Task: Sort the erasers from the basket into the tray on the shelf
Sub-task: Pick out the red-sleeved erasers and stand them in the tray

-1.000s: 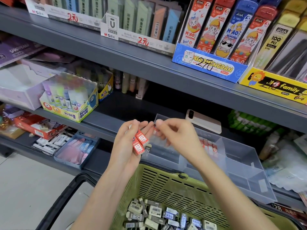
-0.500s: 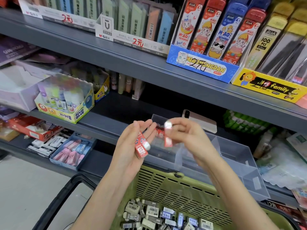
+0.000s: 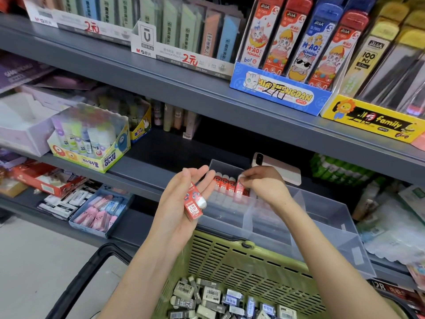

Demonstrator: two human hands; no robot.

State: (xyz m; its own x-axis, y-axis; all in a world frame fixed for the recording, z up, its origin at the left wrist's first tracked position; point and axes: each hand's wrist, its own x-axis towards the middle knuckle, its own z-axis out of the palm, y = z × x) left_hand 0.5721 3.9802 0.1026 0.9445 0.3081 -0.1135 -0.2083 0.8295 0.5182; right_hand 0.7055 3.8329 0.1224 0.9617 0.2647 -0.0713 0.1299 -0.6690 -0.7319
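**Desk:** What is being shown here?

**Caption writer:** A placing step is shown. A red-sleeved eraser point(image 3: 239, 188) is being set upright by the right hand point(image 3: 264, 184), whose fingertips are pinched together on its top, into the far-left compartment of the clear tray point(image 3: 322, 217) on the shelf point(image 3: 147, 166). It is being stood at the 3 o'clock end of a row of red erasers point(image 3: 224, 182) already lined up there.

**Desk:** And the other hand?

**Caption writer:** The left hand point(image 3: 184, 203) is held palm-up at the 9 o'clock side of the tray, its fingers loosely curled. A spare red eraser point(image 3: 192, 207) is cradled in it, white end upward, and more may be hidden beneath.

**Desk:** Where is the rest of the stock?

**Caption writer:** A heap of grey and white erasers point(image 3: 220, 298) is seen in the green basket point(image 3: 253, 263) at 6 o'clock, directly below the tray. The tray's other compartments appear to be largely unfilled, so the sorting is judged to be at an early stage.

**Desk:** What is called for next?

**Caption writer:** Release of the pinched eraser once it is seated flush against its neighbour. Then the spare is likely to be taken from the left palm and stood alongside, provided room is left in that row, which cannot be told.
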